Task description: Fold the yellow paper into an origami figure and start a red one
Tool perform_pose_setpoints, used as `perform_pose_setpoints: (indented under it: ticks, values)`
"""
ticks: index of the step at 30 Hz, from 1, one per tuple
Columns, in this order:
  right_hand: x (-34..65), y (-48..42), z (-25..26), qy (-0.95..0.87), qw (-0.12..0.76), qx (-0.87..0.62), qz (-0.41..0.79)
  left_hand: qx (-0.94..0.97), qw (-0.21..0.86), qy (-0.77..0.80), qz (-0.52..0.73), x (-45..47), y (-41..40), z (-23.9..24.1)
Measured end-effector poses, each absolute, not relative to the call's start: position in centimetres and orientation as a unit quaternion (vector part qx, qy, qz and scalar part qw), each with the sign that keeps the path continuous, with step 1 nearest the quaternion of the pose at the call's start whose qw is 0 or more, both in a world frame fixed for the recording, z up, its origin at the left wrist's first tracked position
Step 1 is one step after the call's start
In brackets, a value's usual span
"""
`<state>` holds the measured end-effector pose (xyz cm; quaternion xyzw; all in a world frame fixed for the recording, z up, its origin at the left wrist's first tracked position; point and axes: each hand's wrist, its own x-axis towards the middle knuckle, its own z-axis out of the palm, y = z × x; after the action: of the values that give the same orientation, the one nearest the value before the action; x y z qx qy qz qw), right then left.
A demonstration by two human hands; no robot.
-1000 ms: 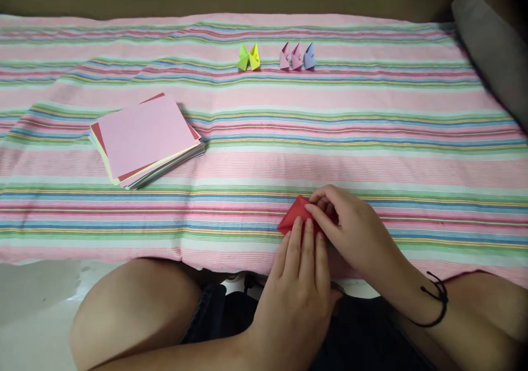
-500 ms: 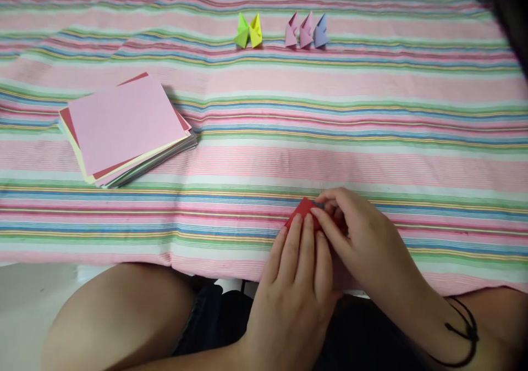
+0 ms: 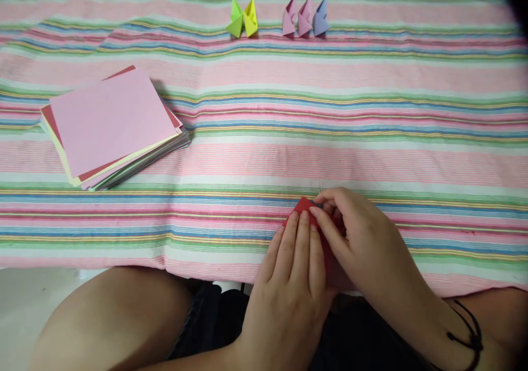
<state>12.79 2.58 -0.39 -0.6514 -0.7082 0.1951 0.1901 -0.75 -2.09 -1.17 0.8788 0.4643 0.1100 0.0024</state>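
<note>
Near the front edge of the table lies a folded piece of red paper (image 3: 303, 203), mostly covered by my hands. My left hand (image 3: 289, 283) rests flat on it, fingers stretched out and pressing it against the cloth. At the paper's right side, my right hand (image 3: 359, 233) has its thumb on the edge and its index finger curled beyond it, in a pinch. The other fingers of that hand are tucked under and partly hidden. How the red paper is folded underneath cannot be seen.
A striped cloth (image 3: 247, 162) covers the table. To the left lies a stack of coloured paper sheets (image 3: 113, 121), pink on top. At the back stand small folded paper pieces: green (image 3: 235, 19), yellow (image 3: 251, 19), two pink (image 3: 304, 18) and blue (image 3: 320, 19).
My left hand has slid slightly left and back toward me, uncovering more red paper between the hands. My right hand keeps its pinch. The view has shifted a little.
</note>
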Motion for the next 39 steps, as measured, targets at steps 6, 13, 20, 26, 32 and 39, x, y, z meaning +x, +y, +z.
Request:
perform_pose_setpoints:
  ticks: [6,13,20,26,32,39]
  values:
    - [12.77,2.55,-0.48,-0.71,0.193,-0.65,0.191,0.877,0.006,0.468,0.104,-0.64,-2.09,-1.21]
    - [12.8,2.47,-0.56,-0.705,0.194,-0.656,0.187,0.877,-0.003,0.47,0.104,-0.58,-2.21,-1.35]
    - [13.01,2.58,-0.21,-0.724,0.19,-0.639,0.176,0.879,0.007,0.468,0.093,-0.65,-2.27,-1.37]
    - [13.12,2.59,-0.07,-0.724,0.187,-0.636,0.193,0.879,0.009,0.469,0.085,-0.76,-2.35,-1.37]
    - [13.45,2.5,-0.01,-0.761,0.193,-0.598,0.162,0.878,0.007,0.47,0.089,-0.63,-2.25,-1.36]
    - [13.65,2.27,-0.33,-0.811,0.179,-0.55,0.087,0.877,-0.001,0.471,0.096,-0.53,-2.3,-1.4]
